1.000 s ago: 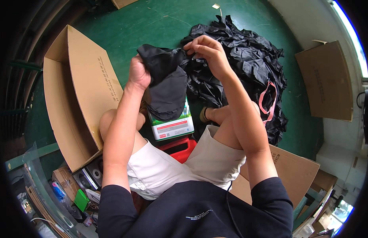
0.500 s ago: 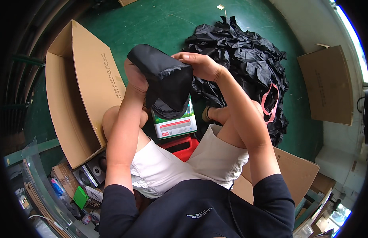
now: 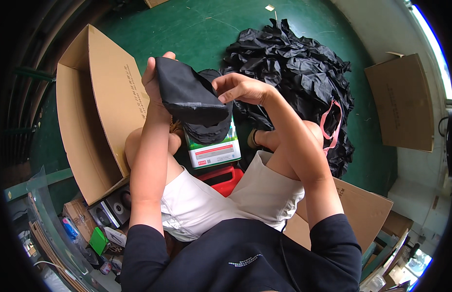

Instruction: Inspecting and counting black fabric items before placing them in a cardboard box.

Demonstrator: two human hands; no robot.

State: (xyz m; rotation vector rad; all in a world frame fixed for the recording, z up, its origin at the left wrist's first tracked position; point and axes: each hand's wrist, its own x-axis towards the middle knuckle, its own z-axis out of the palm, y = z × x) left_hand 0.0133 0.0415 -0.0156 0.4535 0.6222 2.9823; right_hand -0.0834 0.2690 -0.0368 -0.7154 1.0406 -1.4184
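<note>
A black cloth piece, folded like a pouch with a stitched seam along its near edge, is held up in front of me. My left hand grips its left side; two fingertips stick up past the cloth and the rest are hidden behind it. At the right edge, my right hand has its thumb and forefinger closed on the cloth, the other fingers curled. Below hang or lie more dark pieces, stacked on a white and green box between my legs.
To the right spreads a big heap of black cloth with a pink strap. An open cardboard box stands at left, another carton by the right wall. A red plastic thing sits between my thighs; clutter lies lower left.
The cloth piece has been turned so its seamed edge faces nearer me and lies lower. My left fingertips now show above it, and my right hand has shifted slightly down.
</note>
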